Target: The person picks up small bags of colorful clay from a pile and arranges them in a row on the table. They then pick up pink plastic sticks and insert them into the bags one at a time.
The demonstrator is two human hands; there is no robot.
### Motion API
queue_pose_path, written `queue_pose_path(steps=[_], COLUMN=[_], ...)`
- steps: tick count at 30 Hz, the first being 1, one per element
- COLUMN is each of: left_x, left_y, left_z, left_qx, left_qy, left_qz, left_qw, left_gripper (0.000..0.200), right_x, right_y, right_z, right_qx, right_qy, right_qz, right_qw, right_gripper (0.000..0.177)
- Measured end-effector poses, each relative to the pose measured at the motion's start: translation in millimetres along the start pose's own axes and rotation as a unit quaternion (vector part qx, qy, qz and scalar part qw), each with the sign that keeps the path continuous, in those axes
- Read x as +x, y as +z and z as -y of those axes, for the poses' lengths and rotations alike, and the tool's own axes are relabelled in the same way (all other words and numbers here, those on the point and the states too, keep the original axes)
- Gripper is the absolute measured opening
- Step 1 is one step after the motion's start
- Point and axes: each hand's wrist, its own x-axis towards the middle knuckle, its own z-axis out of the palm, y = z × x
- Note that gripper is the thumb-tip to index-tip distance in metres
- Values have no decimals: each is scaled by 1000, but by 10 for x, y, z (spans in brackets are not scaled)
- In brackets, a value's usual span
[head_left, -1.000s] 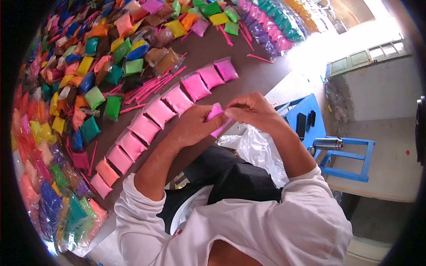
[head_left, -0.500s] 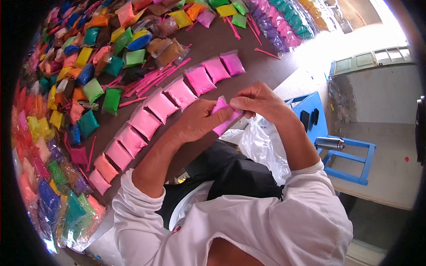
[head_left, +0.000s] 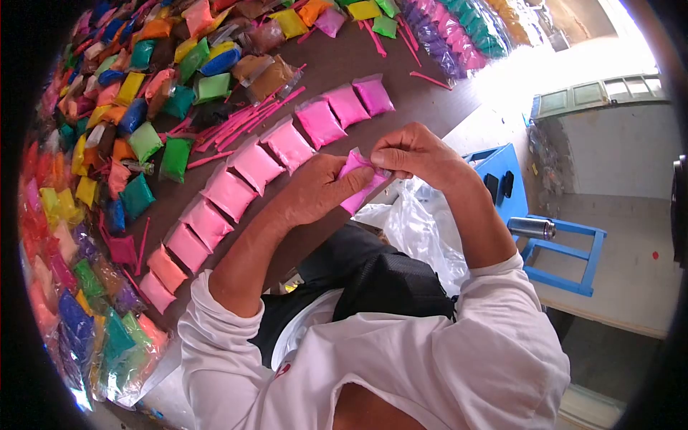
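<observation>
Between my two hands is a small bright pink-purple packet [head_left: 352, 203], held over the table's near edge. My left hand [head_left: 320, 188] is closed round its body, thumb across the top. At the packet's right end my right hand [head_left: 412, 154] pinches the clear plastic edge between thumb and finger. Just beyond my hands, a curved row of filled packets lies on the dark table, among them a light pink packet [head_left: 287, 145], a brighter pink packet [head_left: 319, 123] and a magenta packet [head_left: 373, 95]. An orange-pink packet [head_left: 167, 269] lies near the row's left end.
Many coloured packets [head_left: 143, 143] are heaped on the left and far side of the table [head_left: 401, 122]. Thin pink sticks [head_left: 244, 122] lie beyond the row. To the right stand a blue stool [head_left: 591, 261] and a metal flask [head_left: 532, 228]. Clear plastic [head_left: 423, 222] hangs below my hands.
My hands keep hold of the same packet and have shifted only slightly. The view has moved a little; the row of packets looks the same.
</observation>
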Motion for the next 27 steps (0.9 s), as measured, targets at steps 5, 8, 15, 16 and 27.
queue_pose_path(steps=[5, 8, 15, 16, 27], left_x=[7, 5, -5, -2, 16], left_y=[0, -2, 14, 18, 14], left_z=[36, 29, -46, -39, 49], left_qx=[-1, 11, 25, 25, 12], left_qy=[6, 5, -11, -6, 27], left_qz=[-2, -4, 1, 0, 10], left_qw=[1000, 1000, 1000, 1000, 1000], left_gripper=[46, 46, 46, 46, 44], right_x=[2, -11, 9, 10, 107], right_y=[-8, -26, -80, -83, 36], right_z=[-40, -54, 28, 44, 29], right_qx=[32, 40, -137, -166, -256], right_qy=[3, -4, -69, -86, -148], right_qz=[7, 14, 32, 39, -4], right_qw=[999, 999, 988, 982, 955], right_gripper=[23, 22, 26, 27, 22])
